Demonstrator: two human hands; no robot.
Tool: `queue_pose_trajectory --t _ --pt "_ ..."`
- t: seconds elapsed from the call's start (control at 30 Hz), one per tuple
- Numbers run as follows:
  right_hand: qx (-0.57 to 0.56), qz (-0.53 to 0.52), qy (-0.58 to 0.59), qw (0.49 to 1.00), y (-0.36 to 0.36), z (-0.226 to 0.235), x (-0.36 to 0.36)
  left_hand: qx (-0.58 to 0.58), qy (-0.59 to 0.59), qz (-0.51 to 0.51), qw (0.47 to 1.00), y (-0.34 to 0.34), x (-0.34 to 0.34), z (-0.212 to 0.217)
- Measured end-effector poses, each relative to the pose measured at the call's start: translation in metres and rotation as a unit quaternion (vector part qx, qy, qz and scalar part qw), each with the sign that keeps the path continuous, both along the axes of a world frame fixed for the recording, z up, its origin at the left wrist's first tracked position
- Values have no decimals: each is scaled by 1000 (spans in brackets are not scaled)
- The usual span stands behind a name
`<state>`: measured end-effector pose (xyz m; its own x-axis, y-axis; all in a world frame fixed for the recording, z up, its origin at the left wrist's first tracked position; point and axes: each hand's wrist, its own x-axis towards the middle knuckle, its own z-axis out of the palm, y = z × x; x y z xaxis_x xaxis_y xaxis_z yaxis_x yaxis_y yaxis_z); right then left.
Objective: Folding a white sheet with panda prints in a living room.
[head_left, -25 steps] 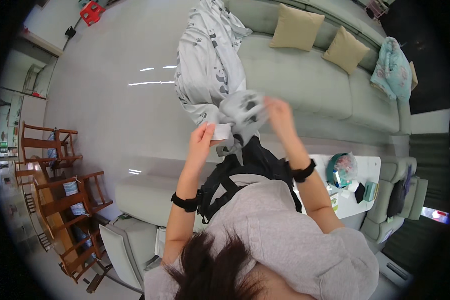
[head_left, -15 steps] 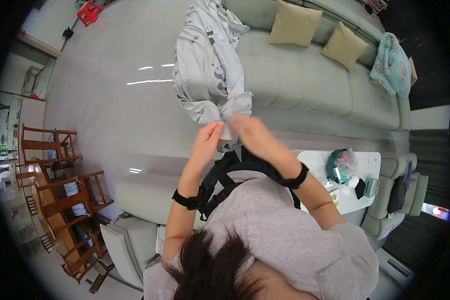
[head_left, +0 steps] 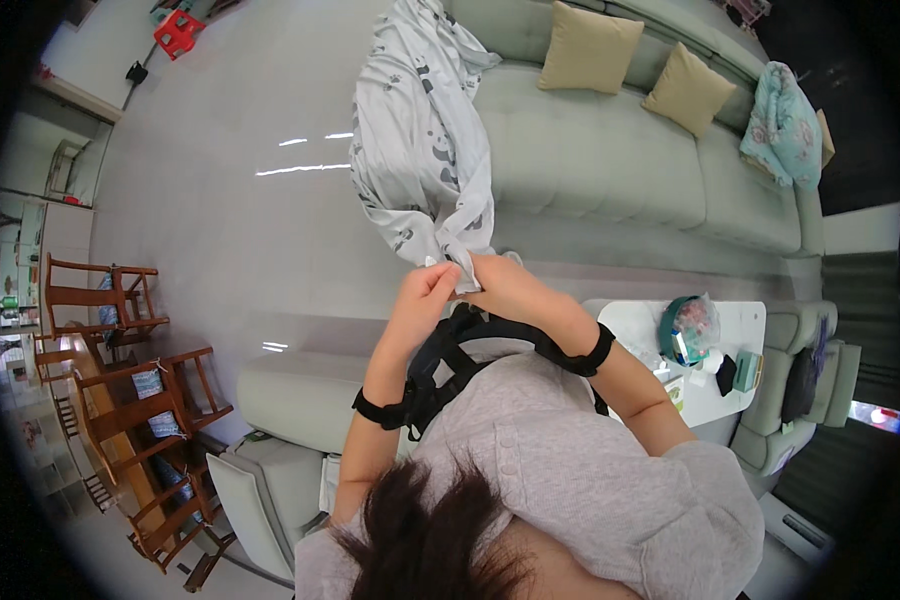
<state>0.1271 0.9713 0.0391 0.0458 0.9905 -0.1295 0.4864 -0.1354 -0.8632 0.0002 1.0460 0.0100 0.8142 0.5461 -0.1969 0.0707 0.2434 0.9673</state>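
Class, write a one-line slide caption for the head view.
Both hands, left and right, pinch one end of a grey patterned sheet draped over a long sofa.

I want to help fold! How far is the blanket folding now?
Done: both hands, left hand and right hand, pinch one end of the grey patterned sheet together. In hand: that gathered end. Left: most of the sheet hangs unfolded, draped over the sofa.

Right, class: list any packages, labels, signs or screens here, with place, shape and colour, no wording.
Clear bag: white table, right; rounded, holding multicoloured bits.
Small box: same table, beside it; rectangular, teal.
Lit screen: far right edge; thin strip, blue and red.
No signs or labels can be made out.
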Motion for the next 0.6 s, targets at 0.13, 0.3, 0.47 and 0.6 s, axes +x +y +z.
queue_pose_trajectory --t 0.13,0.3,0.47,0.6 --pt "-85 23 -17 996 2 -2 -2 74 72 -64 993 9 -9 -7" --pt "-73 63 11 995 1 -8 5 111 93 -71 987 5 -18 -8" --pt "-63 1 -12 998 -4 -22 41 22 -18 45 999 13 -25 -1" --pt "-84 -324 280 900 16 23 58 60 45 34 997 25 -44 -13"
